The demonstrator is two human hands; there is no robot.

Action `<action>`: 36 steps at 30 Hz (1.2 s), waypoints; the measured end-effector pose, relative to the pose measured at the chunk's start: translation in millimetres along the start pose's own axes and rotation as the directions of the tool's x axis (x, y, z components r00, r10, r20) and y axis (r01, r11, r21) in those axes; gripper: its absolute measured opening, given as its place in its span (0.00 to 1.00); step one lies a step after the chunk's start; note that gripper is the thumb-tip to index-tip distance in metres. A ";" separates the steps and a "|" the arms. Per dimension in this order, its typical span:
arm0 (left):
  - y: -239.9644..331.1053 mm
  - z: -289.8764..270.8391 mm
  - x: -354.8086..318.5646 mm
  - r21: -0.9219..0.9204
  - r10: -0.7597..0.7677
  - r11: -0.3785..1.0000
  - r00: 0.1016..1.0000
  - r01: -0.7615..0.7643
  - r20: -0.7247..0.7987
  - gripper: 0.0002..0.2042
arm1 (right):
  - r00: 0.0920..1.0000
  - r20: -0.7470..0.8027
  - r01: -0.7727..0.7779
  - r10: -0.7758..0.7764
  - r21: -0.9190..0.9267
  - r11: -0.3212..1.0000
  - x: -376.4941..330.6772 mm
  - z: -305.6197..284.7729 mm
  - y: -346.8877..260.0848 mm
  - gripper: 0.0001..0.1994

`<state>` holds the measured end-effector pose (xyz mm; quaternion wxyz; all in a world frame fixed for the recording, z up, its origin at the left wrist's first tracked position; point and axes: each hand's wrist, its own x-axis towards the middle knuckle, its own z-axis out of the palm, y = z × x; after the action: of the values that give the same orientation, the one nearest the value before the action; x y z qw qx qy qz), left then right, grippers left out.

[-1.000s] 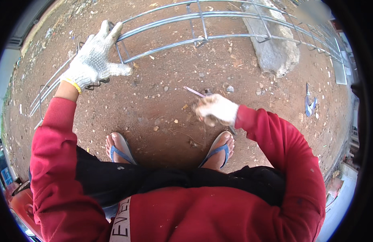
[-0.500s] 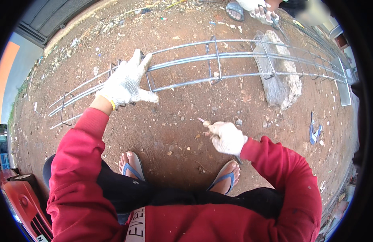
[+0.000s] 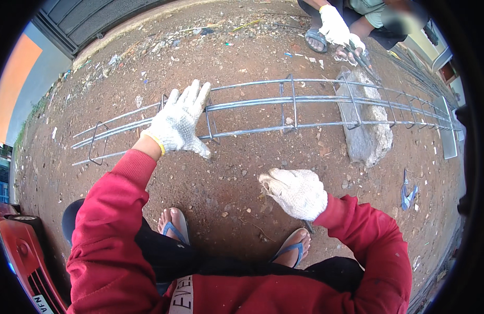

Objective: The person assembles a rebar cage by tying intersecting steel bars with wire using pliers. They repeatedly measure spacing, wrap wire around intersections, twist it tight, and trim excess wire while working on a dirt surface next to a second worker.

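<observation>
A long cage of steel reinforcing bars tied with square wire stirrups stretches from left to right in front of me. Over its left part lies my left hand, in a white dotted knit glove, palm down with the fingers spread; it does not grip the bars. My right hand, also gloved, is closed in the air on the near side of the cage, apart from it. What it holds is mostly hidden; a dark, thin end shows below the hand.
A rough pale stone block lies under the cage's right half. A co-worker's gloved hand and dark tool are beyond it. A blue-and-white item lies on the dirt at right. A red car stands at lower left.
The cage sits lower in the picture as the view tilts up. My right hand has turned, and the thin pinkish tip at its fingers no longer shows. More of the co-worker is visible.
</observation>
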<state>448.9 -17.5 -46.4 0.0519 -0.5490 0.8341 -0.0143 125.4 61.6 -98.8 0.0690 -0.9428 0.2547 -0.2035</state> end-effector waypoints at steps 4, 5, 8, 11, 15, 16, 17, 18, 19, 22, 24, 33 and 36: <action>7.7 -25.7 -21.9 0.200 0.039 0.980 0.990 -0.012 -0.135 0.55 | 0.994 0.015 -0.106 0.105 0.140 0.984 13.2 -0.9 -11.1 0.13; 12.1 -34.2 -32.2 0.070 -0.125 0.990 0.992 0.122 0.035 0.41 | 0.988 -0.020 -0.144 0.156 0.284 0.948 19.1 4.0 -11.9 0.11; 46.6 -45.3 -80.9 -0.286 -0.244 0.896 0.914 0.341 0.325 0.19 | 0.949 0.207 -0.301 0.239 0.362 0.882 31.1 14.2 -10.4 0.13; 108.5 -12.3 -102.7 -0.809 -0.333 0.494 0.929 0.320 0.164 0.16 | 0.910 0.345 -0.382 0.229 0.487 0.785 46.1 30.6 -14.7 0.18; 158.8 56.7 -90.1 -0.886 -0.566 -0.459 0.746 0.068 0.351 0.11 | 0.908 0.385 -0.344 0.167 0.455 0.821 62.3 42.1 -28.4 0.18; 161.4 68.5 -91.3 -0.843 -0.590 -0.536 0.693 0.048 0.414 0.11 | 0.907 0.395 -0.338 0.147 0.474 0.813 66.4 40.5 -30.0 0.18; 160.7 77.7 -92.9 -0.776 -0.588 -0.629 0.631 0.034 0.505 0.10 | 0.886 0.459 -0.262 0.062 0.388 0.884 70.8 37.0 -29.3 0.17; 157.6 84.7 -94.5 -0.687 -0.563 -0.726 0.586 -0.015 0.582 0.09 | 0.898 0.432 -0.234 0.080 0.316 0.920 75.2 31.9 -26.4 0.16; 151.7 89.6 -97.4 -0.619 -0.539 -0.779 0.614 -0.104 0.576 0.09 | 0.909 0.405 -0.207 0.096 0.240 0.948 79.8 25.4 -21.3 0.15; 137.3 99.7 -99.1 -0.517 -0.566 -0.814 0.562 -0.264 0.603 0.11 | 0.989 -0.043 -0.130 0.138 0.157 0.979 105.5 15.4 -2.2 0.14; 137.6 105.4 -95.6 -0.504 -0.516 -0.838 0.599 -0.207 0.612 0.13 | 0.972 -0.232 0.033 -0.040 -0.037 0.999 127.2 17.4 11.9 0.13; 138.8 111.5 -75.9 -0.438 -0.484 -0.870 0.571 -0.228 0.663 0.06 | 0.994 -0.083 0.068 -0.073 -0.059 0.996 148.8 59.2 26.8 0.15; 134.3 110.6 -72.7 -0.578 -0.519 -0.810 0.583 -0.101 0.625 0.06 | 0.985 -0.144 0.092 -0.095 -0.024 0.995 145.1 66.2 33.8 0.15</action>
<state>365.9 106.1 -162.1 -0.6134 -0.5283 -0.0005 0.5871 252.1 -39.6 -116.2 0.0324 -0.9371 0.2162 -0.2722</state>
